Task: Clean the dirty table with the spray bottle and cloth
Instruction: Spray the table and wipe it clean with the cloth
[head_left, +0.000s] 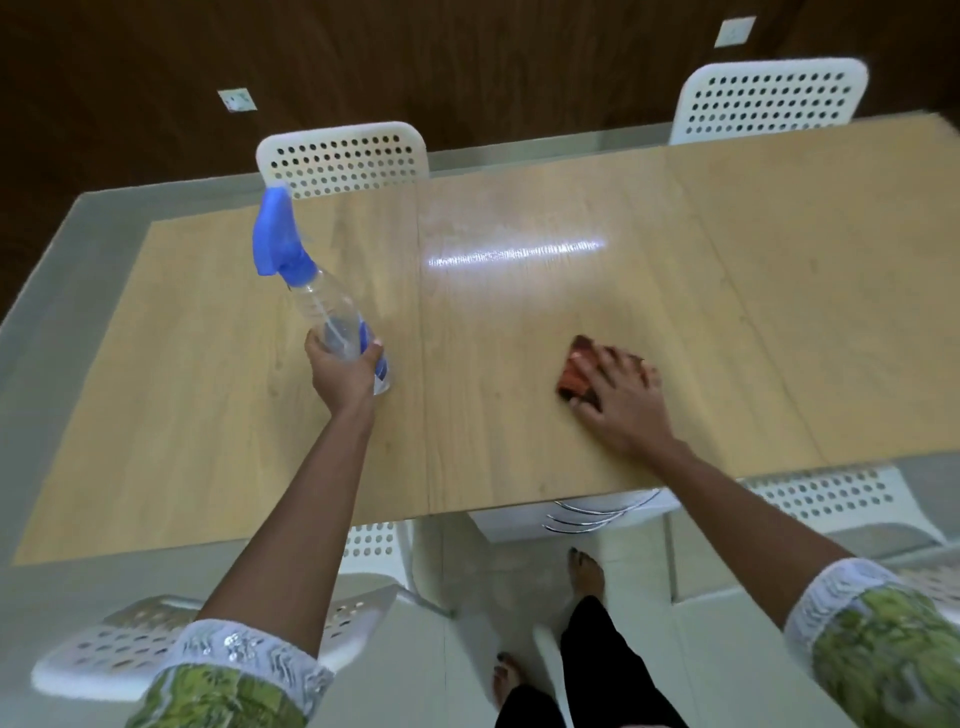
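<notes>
Surface (519, 415) of pale wood spans the view, white perforated chairs (769, 98) beyond, dark panelled wall behind. Spray bottle (332, 317), blue-headed, stands tilted near the left side, the left hand (343, 374) clenched round its base (likely steadying it). Right hand (621, 400) presses flat on the reddish cloth (574, 371), grip spread, seemingly for wiping.

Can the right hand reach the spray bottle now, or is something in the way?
Probably yes. Only bare table lies between the right hand and the spray bottle. But that hand presses flat on the cloth, and the left hand already grips the bottle.
</notes>
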